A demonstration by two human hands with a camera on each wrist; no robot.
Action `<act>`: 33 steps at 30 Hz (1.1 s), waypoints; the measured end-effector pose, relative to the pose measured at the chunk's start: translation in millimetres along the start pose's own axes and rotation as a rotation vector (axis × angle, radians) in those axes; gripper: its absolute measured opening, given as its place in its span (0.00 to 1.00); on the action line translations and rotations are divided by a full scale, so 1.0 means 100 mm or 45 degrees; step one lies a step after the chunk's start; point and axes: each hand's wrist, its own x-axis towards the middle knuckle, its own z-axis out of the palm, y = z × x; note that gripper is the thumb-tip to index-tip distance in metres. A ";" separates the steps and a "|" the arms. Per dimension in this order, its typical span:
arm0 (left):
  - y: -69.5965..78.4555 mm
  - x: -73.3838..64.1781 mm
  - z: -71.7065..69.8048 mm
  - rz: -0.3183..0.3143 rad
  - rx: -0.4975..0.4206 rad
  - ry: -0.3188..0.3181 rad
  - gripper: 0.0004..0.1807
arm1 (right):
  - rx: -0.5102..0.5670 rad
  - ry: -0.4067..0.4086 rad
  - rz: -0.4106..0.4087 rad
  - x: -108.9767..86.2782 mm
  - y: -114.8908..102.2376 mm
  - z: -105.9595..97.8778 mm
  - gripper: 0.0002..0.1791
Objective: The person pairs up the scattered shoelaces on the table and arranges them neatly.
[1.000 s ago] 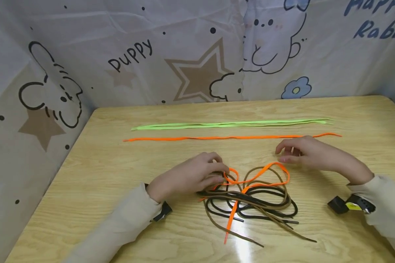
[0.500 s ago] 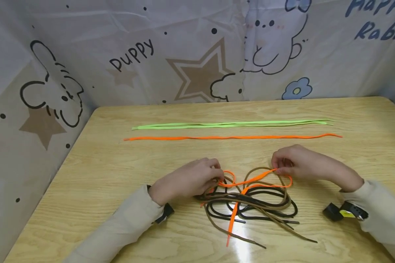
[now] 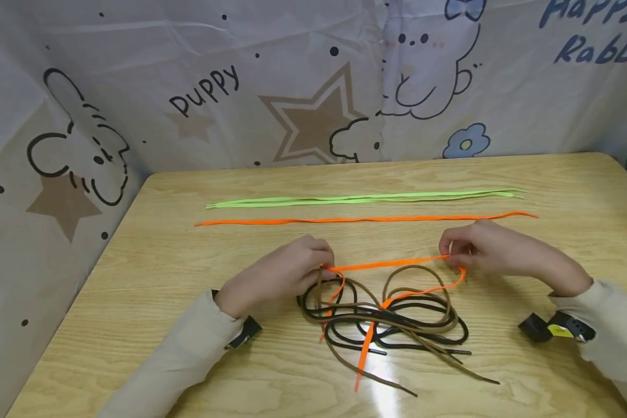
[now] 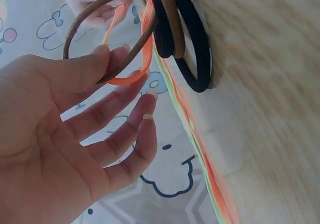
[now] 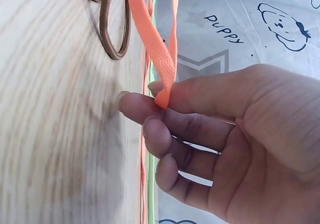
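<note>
Pinching the same flat orange shoelace (image 3: 386, 264), two bare hands work over a loose pile of laces at lower centre. The left hand (image 3: 287, 270) holds it between thumb and index finger, with a loop of brown shoelace (image 3: 415, 266) caught up there too; its other fingers are spread. The right hand (image 3: 501, 255) grips a fold of the orange lace between thumb and index finger, its remaining fingers bent.

Half a second ago the lace sagged and curled beside the left hand. Now the hands are farther apart, the left one shifted leftward, and the stretch between them runs nearly straight above the pile. One orange end trails down across the tangled brown and black shoelaces (image 4: 201, 59) to the lower centre of the frame.

Across the middle, as before, lie a second orange shoelace (image 3: 355, 220), stretched out, and neon-green shoelaces (image 3: 287, 203) just behind it. The table (image 3: 99, 302) is pale wood-grain; a cartoon-print cloth (image 3: 151, 52) fills the upper part.
</note>
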 end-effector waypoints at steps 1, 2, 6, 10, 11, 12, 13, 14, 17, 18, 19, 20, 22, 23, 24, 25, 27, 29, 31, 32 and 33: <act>0.00 0.00 -0.01 0.006 -0.001 -0.002 0.08 | -0.003 0.003 -0.005 0.00 0.00 -0.01 0.12; -0.01 0.00 -0.02 0.007 -0.009 -0.008 0.08 | -0.009 0.008 -0.010 0.00 0.00 -0.01 0.12; -0.02 -0.02 -0.04 -0.043 -0.048 -0.074 0.04 | -0.031 0.010 0.015 -0.02 0.02 -0.04 0.11; -0.01 -0.05 -0.07 -0.113 -0.081 -0.176 0.07 | -0.041 0.013 0.039 -0.05 0.05 -0.07 0.11; -0.01 -0.06 -0.08 -0.121 -0.087 -0.198 0.09 | -0.044 0.021 0.034 -0.05 0.05 -0.08 0.11; -0.01 -0.08 -0.10 -0.124 -0.094 -0.219 0.11 | -0.049 0.032 0.027 -0.05 0.05 -0.08 0.11; -0.02 -0.10 -0.11 -0.125 -0.097 -0.236 0.12 | -0.048 0.043 0.020 -0.04 0.05 -0.08 0.11; -0.02 -0.12 -0.13 -0.129 -0.103 -0.254 0.15 | -0.050 0.050 0.011 -0.03 0.05 -0.08 0.10; -0.04 -0.18 -0.18 -0.166 -0.182 -0.296 0.16 | -0.057 0.069 0.002 0.01 0.05 -0.08 0.09; -0.05 -0.20 -0.19 -0.179 -0.217 -0.301 0.14 | -0.059 0.074 0.003 0.01 0.04 -0.08 0.09; -0.05 -0.21 -0.20 -0.190 -0.246 -0.301 0.12 | -0.062 0.079 0.005 0.01 0.04 -0.09 0.09; -0.05 -0.21 -0.21 -0.196 -0.274 -0.295 0.11 | -0.071 0.084 0.007 0.00 0.04 -0.10 0.09; -0.07 -0.20 -0.20 -0.182 -0.306 -0.268 0.11 | -0.077 0.098 0.014 -0.02 0.05 -0.11 0.09; -0.08 -0.19 -0.20 -0.171 -0.305 -0.251 0.12 | -0.084 0.106 0.013 -0.03 0.05 -0.12 0.10; -0.08 -0.18 -0.19 -0.150 -0.291 -0.230 0.12 | -0.086 0.112 0.013 -0.05 0.05 -0.13 0.10; -0.09 -0.17 -0.19 -0.132 -0.282 -0.210 0.11 | -0.086 0.117 0.009 -0.06 0.06 -0.14 0.10; -0.10 -0.16 -0.20 -0.121 -0.261 -0.176 0.10 | -0.085 0.128 0.007 -0.07 0.07 -0.16 0.10; -0.11 -0.16 -0.21 -0.129 -0.249 -0.143 0.08 | -0.094 0.146 -0.008 -0.09 0.07 -0.18 0.11; -0.11 -0.16 -0.24 -0.153 -0.248 -0.113 0.07 | -0.100 0.164 -0.021 -0.10 0.08 -0.19 0.11; -0.11 -0.16 -0.25 -0.167 -0.247 -0.101 0.07 | -0.104 0.174 -0.027 -0.11 0.09 -0.20 0.12; -0.12 -0.16 -0.27 -0.177 -0.249 -0.089 0.07 | -0.110 0.184 -0.037 -0.11 0.09 -0.20 0.12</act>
